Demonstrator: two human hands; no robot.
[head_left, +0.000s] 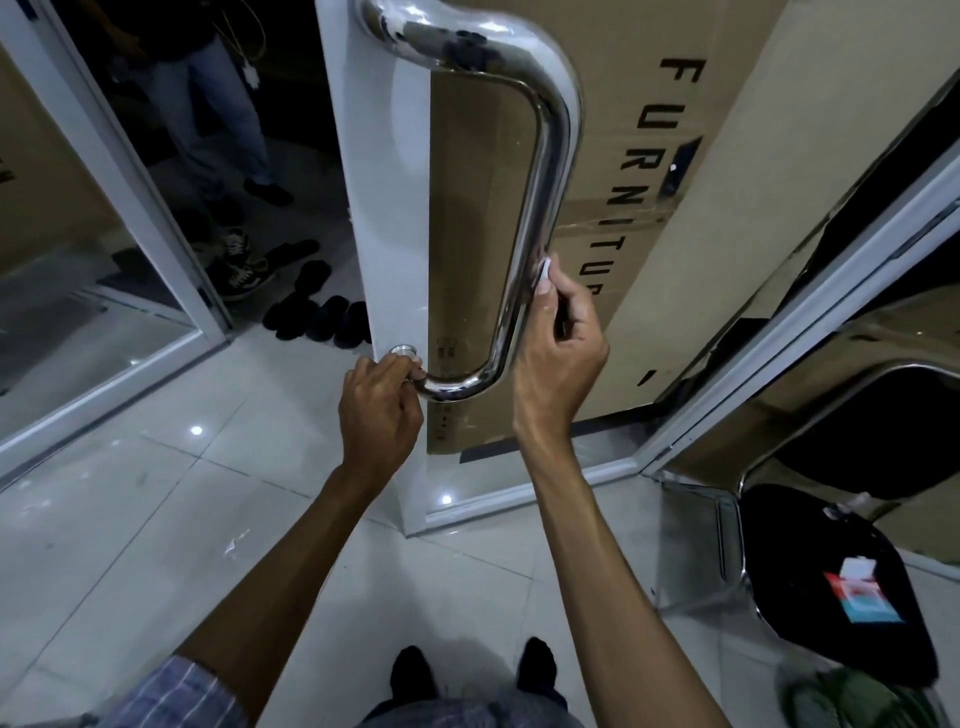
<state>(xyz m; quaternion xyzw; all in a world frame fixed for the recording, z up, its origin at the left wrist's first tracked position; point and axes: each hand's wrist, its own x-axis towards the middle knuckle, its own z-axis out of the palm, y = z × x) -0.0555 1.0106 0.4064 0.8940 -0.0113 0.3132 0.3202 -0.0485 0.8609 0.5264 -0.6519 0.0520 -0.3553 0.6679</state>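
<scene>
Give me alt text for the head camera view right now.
The right hand presses a white wipe against a chrome door pull handle, while the left hand grips its lower end. A cardboard box stands behind the glass door; a black chair sits at right.

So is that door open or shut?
Open: a gap lies between the door and the frame, and shoes show through it.

Blue-and-white plaid short sleeve (176, 693), matching shirt hem (467, 714), bare forearms (587, 545), black footwear (413, 670)
</scene>
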